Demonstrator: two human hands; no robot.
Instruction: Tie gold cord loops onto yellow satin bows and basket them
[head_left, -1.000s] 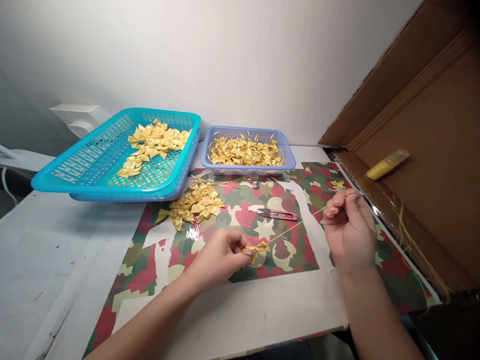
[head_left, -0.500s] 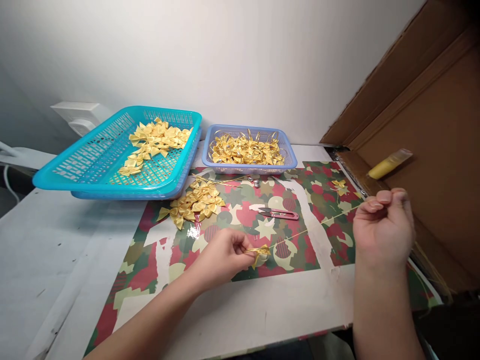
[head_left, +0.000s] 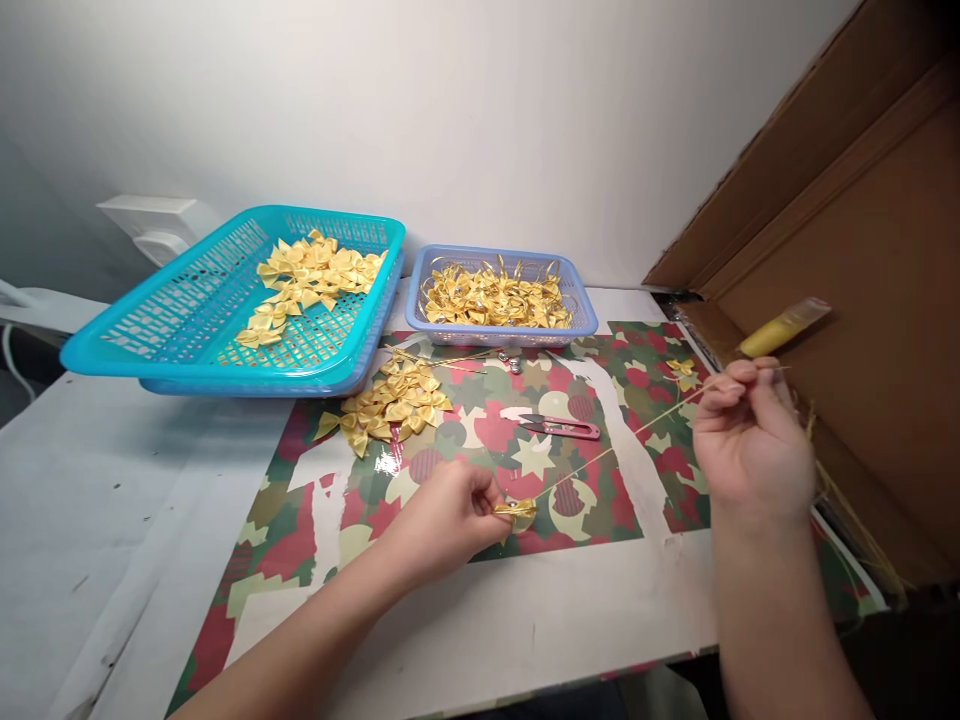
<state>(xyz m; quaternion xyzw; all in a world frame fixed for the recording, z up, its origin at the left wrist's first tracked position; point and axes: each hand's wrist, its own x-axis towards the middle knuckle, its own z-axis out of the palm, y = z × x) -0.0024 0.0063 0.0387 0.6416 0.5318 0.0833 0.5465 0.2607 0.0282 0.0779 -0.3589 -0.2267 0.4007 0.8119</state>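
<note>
My left hand pinches a small gold ribbon bow just above the camouflage-patterned mat. A thin gold thread runs taut from the bow up to my right hand, whose fingertips are closed on its far end near the cardboard box. Small red thread snips lie on the mat between my hands and the baskets.
A teal basket of gold bows sits at the back left, raised off the table. A blue basket of gold bows stands behind the mat. A loose pile of bows lies on the mat. An open cardboard box holds a yellow tube.
My right hand swung out to the right with the thread, then came back a little left and higher. The left hand stayed put with the bow, which looks drawn tighter.
</note>
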